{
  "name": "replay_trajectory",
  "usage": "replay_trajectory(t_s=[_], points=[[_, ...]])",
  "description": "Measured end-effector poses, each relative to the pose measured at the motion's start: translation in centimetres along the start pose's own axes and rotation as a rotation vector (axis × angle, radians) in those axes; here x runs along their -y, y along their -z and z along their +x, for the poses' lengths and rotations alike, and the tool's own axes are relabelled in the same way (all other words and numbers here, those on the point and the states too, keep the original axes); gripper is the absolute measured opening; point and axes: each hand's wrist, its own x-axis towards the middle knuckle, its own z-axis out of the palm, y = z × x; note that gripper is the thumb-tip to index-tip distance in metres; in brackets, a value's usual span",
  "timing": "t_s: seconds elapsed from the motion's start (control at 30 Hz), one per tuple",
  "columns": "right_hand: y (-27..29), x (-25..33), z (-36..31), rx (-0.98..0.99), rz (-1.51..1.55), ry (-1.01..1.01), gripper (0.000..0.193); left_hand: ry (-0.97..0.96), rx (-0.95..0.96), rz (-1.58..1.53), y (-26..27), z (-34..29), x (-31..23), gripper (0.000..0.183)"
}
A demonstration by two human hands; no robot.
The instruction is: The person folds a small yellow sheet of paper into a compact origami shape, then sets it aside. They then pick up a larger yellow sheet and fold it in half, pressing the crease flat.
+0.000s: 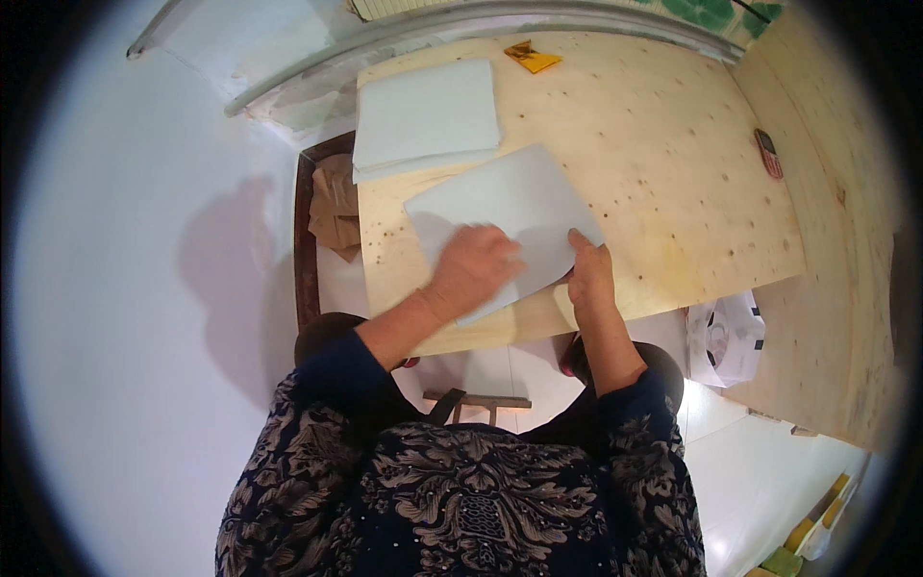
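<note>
Head view: the left hand (473, 267) lies flat, fingers spread, pressing on a pale sheet of paper (519, 197), while the right hand (588, 274) pinches that sheet's near right edge. The sheet sits skewed on the plywood board (673, 154), seemingly just begun. Beyond the left hand waits a stack of similar sheets (423, 115); farther off lie a yellow scrap (532, 56) and, far right, a small phone (767, 152).
</note>
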Motion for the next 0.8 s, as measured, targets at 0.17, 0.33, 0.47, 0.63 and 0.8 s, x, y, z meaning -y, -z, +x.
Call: replay_trajectory(t_s=[0.17,0.33,0.47,0.63,0.8], points=[[1.3,0.4,0.4,-0.043,-0.001,0.027,0.043,0.472,-0.044,0.185,3.6,-0.8,10.9,0.028],[1.4,0.8,0.2,-0.052,0.114,-0.014,0.046,0.416,0.101,0.467,4.3,-0.4,16.3,0.052],[1.7,0.8,0.4,-0.089,0.056,-0.008,0.048,0.298,0.183,0.486,3.4,0.9,17.9,0.056],[2.1,0.7,0.0,-0.075,0.042,0.012,0.049,0.231,0.236,0.501,3.3,2.2,19.8,0.048],[1.8,0.8,0.0,-0.095,0.037,0.002,0.049,0.263,0.362,0.499,3.5,3.2,20.3,0.047]])
